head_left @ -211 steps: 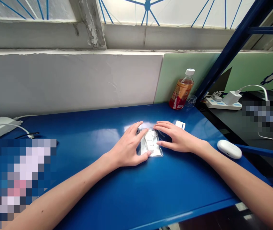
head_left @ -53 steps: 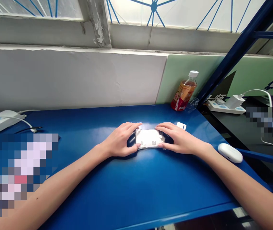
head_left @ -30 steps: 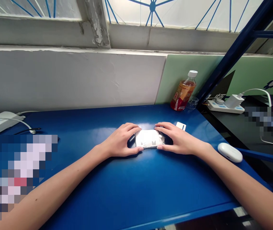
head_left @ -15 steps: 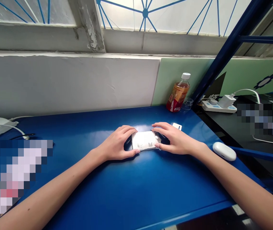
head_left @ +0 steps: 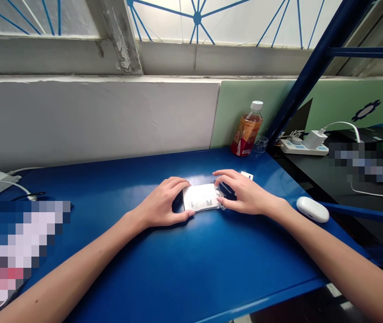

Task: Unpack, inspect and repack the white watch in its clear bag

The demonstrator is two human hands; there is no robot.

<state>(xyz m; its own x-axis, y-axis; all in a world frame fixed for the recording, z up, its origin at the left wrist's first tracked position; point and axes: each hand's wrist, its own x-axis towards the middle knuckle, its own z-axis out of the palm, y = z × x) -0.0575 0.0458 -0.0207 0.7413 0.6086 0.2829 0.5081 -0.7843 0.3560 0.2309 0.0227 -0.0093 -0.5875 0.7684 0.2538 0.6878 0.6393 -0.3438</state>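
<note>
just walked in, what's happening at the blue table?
A person holds a small white packet flat on the blue table, one bare hand at each end: left hand on its left edge, right hand on its right, fingers curled over it. A white card lies just behind the right hand, a white case to the right, a bottle at the back.

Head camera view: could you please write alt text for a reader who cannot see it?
The left hand and the right hand grip opposite ends of a white packet on a blue table. A drink bottle stands at the back, a white case at the right.
</note>
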